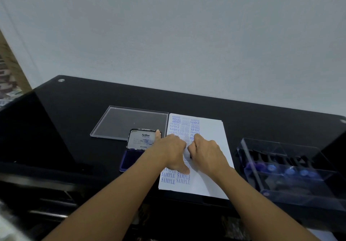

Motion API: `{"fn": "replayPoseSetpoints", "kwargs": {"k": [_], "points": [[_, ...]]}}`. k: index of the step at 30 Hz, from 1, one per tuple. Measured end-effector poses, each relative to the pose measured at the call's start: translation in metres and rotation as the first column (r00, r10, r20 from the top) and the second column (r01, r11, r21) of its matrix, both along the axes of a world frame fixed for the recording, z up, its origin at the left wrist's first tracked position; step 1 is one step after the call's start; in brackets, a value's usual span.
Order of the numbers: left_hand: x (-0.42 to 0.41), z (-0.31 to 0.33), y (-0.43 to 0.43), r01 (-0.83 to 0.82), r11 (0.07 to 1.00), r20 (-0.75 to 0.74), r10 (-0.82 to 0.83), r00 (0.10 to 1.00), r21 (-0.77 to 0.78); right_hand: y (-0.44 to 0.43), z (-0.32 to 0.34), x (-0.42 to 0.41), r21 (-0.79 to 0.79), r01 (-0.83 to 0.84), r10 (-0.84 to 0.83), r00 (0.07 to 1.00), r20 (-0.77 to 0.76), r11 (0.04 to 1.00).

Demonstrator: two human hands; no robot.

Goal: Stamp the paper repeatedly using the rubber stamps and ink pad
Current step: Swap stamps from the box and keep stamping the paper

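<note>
Across the light, slippery paper (215, 128) our left grip (172, 149) lies flat, fingers straight, pinning it; our right grip (207, 152) curls, probably round a stiff stamp handle.

Single head-worn wide view, forward and down, close over desk (243, 113)

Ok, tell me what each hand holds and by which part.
Left hand holds nothing; it presses flat on the paper. Right hand has its grip round a stamp, nearly all hidden; which part cannot be told.
</note>
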State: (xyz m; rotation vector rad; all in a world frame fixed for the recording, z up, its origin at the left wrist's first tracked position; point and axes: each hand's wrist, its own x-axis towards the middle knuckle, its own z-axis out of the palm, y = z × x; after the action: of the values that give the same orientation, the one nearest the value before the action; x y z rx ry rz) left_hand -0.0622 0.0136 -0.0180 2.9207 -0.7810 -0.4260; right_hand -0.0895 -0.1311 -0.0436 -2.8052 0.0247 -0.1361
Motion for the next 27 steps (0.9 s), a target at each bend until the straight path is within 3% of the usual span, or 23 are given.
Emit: {"fn": "replayPoseSetpoints", "kwargs": {"k": [8,12,16,20,27], "points": [[0.000,0.000,-0.001,-0.006,1.000,-0.006,0.006,1.000,0.006,-0.003,0.012,0.000,0.051,-0.038,0.042,0.996,-0.083,0.998],[0.000,0.002,0.000,-0.001,0.999,-0.016,0.001,1.000,0.035,-0.013,0.021,0.005,0.161,0.076,-0.075,0.997,-0.012,0.984],[0.000,0.004,0.005,-0.026,0.997,-0.048,0.023,0.999,-0.072,-0.024,0.043,0.010,0.252,0.125,-0.140,0.989,0.042,0.959],[0.001,0.009,0.010,-0.081,0.976,0.030,0.089,0.996,-0.203,-0.033,0.057,0.010,0.352,0.150,-0.173,0.984,0.035,0.924],[0.000,0.015,0.022,-0.157,0.946,0.032,0.174,0.984,-0.284,-0.041,0.059,0.006,0.356,0.163,-0.180,0.984,0.016,0.920]]}}
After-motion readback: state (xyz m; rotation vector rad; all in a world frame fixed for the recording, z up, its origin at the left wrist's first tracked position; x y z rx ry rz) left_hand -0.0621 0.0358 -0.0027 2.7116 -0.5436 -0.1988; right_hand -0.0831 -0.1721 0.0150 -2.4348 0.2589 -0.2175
